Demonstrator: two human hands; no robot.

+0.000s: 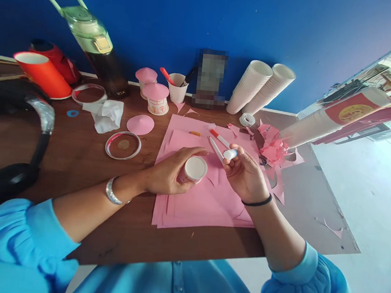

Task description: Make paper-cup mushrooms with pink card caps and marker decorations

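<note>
My left hand [171, 171] is wrapped round a small white paper cup [195, 169], its round white end facing up, over a stack of pink paper sheets [190, 210]. To the right of the cup, my right hand [246, 173] grips a small white tube [230, 154] between thumb and fingers. Near these fingers lie a white pen [216, 150] and a red-and-white marker [219, 138]. At the back left, a decorated cup [158, 106] wears a pink cone roof [155, 91], with a similar one behind it. A loose pink cone [140, 124] rests on the table.
Stacked white cups [250, 85] stand by the blue wall, beside a cup of pens [177, 92]. Pink scraps [274, 146] lie at right. Tape rings [123, 145], tissue [108, 116], a bottle [102, 61] and black headphones [40, 146] are at left.
</note>
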